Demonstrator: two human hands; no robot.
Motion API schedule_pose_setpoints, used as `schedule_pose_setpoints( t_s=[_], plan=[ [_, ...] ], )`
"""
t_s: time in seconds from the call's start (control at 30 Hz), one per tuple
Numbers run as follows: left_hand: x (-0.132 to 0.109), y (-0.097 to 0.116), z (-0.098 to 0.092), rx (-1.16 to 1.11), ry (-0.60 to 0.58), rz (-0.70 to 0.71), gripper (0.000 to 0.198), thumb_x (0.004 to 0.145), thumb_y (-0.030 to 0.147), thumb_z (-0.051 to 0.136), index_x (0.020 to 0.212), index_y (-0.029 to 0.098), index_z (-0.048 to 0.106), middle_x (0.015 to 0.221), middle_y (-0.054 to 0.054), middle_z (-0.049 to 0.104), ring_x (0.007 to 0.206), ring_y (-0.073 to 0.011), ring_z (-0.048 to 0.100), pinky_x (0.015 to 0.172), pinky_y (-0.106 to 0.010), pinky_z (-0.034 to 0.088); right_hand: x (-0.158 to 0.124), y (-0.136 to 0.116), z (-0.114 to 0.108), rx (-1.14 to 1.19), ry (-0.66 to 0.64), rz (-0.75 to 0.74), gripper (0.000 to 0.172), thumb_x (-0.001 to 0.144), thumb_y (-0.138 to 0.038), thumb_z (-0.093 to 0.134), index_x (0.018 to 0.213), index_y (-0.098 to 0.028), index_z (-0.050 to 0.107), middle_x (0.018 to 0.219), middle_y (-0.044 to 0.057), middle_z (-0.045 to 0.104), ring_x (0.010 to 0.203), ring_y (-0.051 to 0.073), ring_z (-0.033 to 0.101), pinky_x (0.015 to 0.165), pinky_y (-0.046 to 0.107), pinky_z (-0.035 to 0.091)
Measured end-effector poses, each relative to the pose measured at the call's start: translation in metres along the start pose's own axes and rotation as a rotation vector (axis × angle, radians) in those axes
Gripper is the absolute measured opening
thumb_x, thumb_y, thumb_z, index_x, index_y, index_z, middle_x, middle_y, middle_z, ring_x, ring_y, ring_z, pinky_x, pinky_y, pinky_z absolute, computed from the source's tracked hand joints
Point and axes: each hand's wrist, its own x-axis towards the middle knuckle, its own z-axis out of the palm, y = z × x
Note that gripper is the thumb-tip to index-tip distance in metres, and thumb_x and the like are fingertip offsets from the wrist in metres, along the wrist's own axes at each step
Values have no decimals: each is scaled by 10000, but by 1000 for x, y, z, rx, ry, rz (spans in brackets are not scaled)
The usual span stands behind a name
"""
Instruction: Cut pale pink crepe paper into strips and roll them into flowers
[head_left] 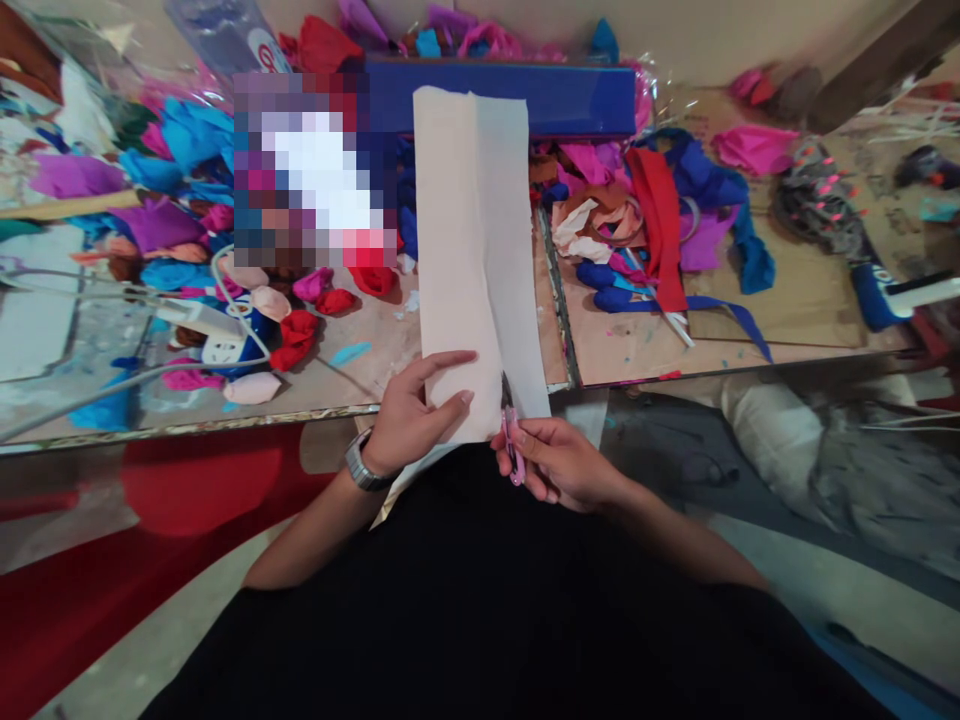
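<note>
A long pale cream sheet (457,240) lies lengthwise from the back of the table over its front edge. A lighter greyish-white layer (517,270) shows along its right side. My left hand (412,405), with a metal watch at the wrist, rests on the near left part of the sheet, its thumb and index finger stretched out and apart. My right hand (559,460) grips small pink-handled scissors (514,450). Their dark blades are at the cream sheet's right edge, near its lower end; the tips are partly hidden.
A long blue box (585,100) lies behind the sheet. Crumpled coloured pieces (195,140) crowd the left, near a white power strip (202,318) with a grey cable. On the right are a red strip (660,225) and a dark pincushion (821,195) with pink-headed pins.
</note>
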Motion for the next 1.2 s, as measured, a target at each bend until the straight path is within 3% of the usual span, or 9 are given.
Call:
schedule_pose_setpoints(
  t_s=[0.2, 0.6, 0.73, 1.2],
  plan=[
    [-1, 0, 1, -5, -5, -27, 436, 892, 383, 790, 1305, 261, 726, 1296, -70, 763, 1199, -276, 709, 1117, -484, 537, 0, -2, 2, 21, 3, -1, 443, 943, -570, 722, 1032, -136, 726, 775, -13, 711, 393, 12, 511, 311, 126, 336],
    [1, 1, 1, -8, -12, 17, 428, 906, 347, 782, 1312, 227, 722, 1343, -79, 745, 1241, -250, 687, 1154, -447, 510, -3, -2, 2, 42, 15, 3, 458, 928, -585, 733, 932, -126, 725, 746, -6, 715, 377, 16, 502, 303, 137, 312],
    [0, 1, 1, -9, -15, 21, 421, 904, 353, 782, 1303, 229, 729, 1331, -82, 751, 1219, -248, 695, 1107, -433, 534, -2, -7, 4, 16, 10, 4, 489, 933, -597, 718, 810, -123, 709, 631, -30, 651, 365, 18, 483, 312, 137, 318],
    [-1, 0, 1, -22, -23, -10, 335, 910, 344, 774, 1224, 229, 760, 1236, -77, 774, 1135, -233, 709, 989, -386, 559, 5, -6, 4, -27, 49, -19, 503, 899, -617, 747, 803, -126, 690, 625, -21, 667, 380, 30, 497, 316, 144, 328]
  ],
)
